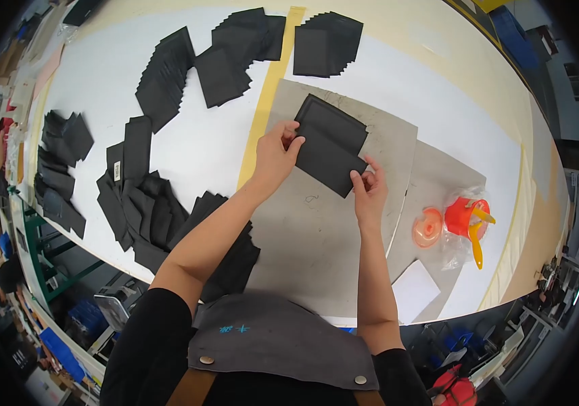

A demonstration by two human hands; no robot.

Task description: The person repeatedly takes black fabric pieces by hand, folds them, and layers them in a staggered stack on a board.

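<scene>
Over the grey board, my left hand (pixel 280 153) pinches the left edge of a black rectangular panel (pixel 329 160) between thumb and fingers. My right hand (pixel 370 191) grips the same panel at its right corner, thumb on top. Just beyond it, partly covered by the panel, is another black piece (pixel 335 122) with a raised rim along its edges. Whether the two are joined, I cannot tell. Both look like thin leather or cloth.
Fanned stacks of black pieces (pixel 327 44) lie along the far side, with a loose black pile (pixel 144 210) at left. To the right stand a red tub (pixel 458 218) with yellow-handled tools, an orange lid (pixel 427 228) and a white pad (pixel 416 291). The grey board (pixel 303 250) lies beneath my hands.
</scene>
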